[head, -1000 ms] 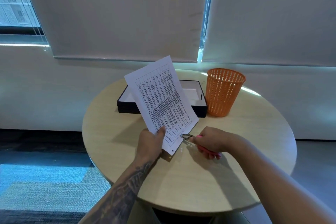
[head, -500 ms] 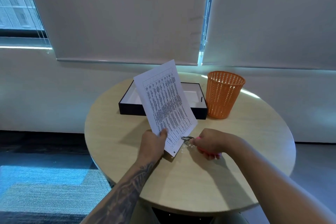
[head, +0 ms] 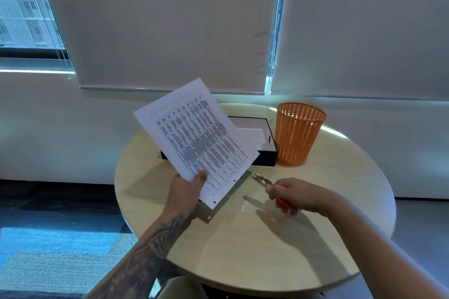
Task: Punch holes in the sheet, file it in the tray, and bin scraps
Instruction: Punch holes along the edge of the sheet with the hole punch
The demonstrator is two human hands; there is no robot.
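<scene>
Left hand (head: 185,193) fingers pinch the sheet (head: 196,138) at frame centre, lifted off the surface (head: 243,250). Right hand (head: 295,195) fingers grip the pink-handled punch (head: 263,181), clear of the sheet.

Office: roller blinds (head: 170,22), carpet (head: 48,245)

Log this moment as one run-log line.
left hand: holds sheet, two holes | right hand: holds punch, off sheet | scraps: on table

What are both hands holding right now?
Left hand: closed on the printed sheet, pinching it near its lower edge.
Right hand: closed on the pink-handled hole punch, clear of the sheet.
</scene>
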